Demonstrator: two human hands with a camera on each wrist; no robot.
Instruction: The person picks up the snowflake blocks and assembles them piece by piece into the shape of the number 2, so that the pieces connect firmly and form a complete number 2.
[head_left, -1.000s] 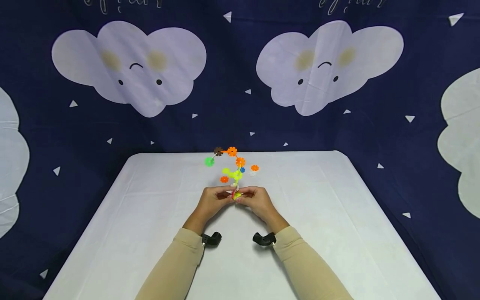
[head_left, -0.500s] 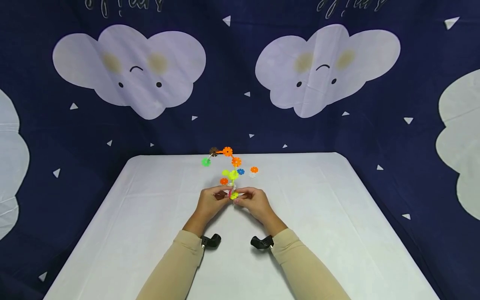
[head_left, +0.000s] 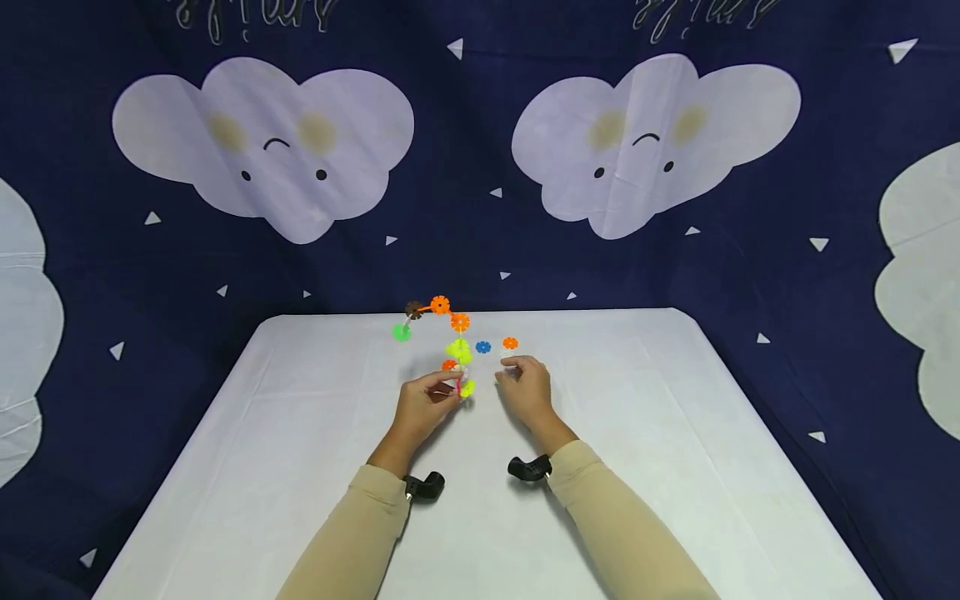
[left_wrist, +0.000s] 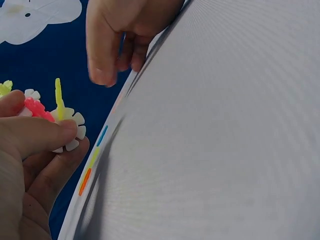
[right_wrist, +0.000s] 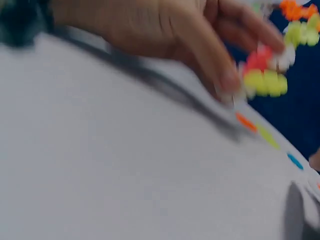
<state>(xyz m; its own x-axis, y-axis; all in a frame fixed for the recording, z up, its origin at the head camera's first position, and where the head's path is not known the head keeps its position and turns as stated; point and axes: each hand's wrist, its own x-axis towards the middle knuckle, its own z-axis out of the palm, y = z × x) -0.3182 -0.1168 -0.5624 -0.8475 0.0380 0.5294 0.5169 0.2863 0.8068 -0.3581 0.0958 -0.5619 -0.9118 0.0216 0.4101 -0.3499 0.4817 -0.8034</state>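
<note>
My left hand (head_left: 423, 408) pinches the lower end of a chain of interlocking plastic snowflake discs (head_left: 460, 322). Up from the fingers the chain runs through yellow and orange discs, then bends left to a brown disc (head_left: 414, 310) and a green one (head_left: 402, 332). In the left wrist view the thumb presses on a white disc (left_wrist: 80, 131), with a yellow disc (left_wrist: 59, 97) slotted into it and a pink disc (left_wrist: 37, 107) beside. My right hand (head_left: 528, 392) is apart from the chain, fingers loosely bent and nothing visible in them, close to a loose orange disc (head_left: 510, 342).
Loose discs lie flat on the white table (head_left: 637, 467): a blue disc (head_left: 483, 347), a second orange disc (head_left: 448, 365) behind the left hand, and a yellow-green disc (left_wrist: 94, 157). A pale disc (head_left: 507, 354) shows at the right fingertips. A dark blue cloud-print cloth (head_left: 457, 142) hangs behind.
My right hand has let go of the chain's lower end and moved right, toward the loose discs. The chain, still in my left hand, has shifted a little to the left.
</note>
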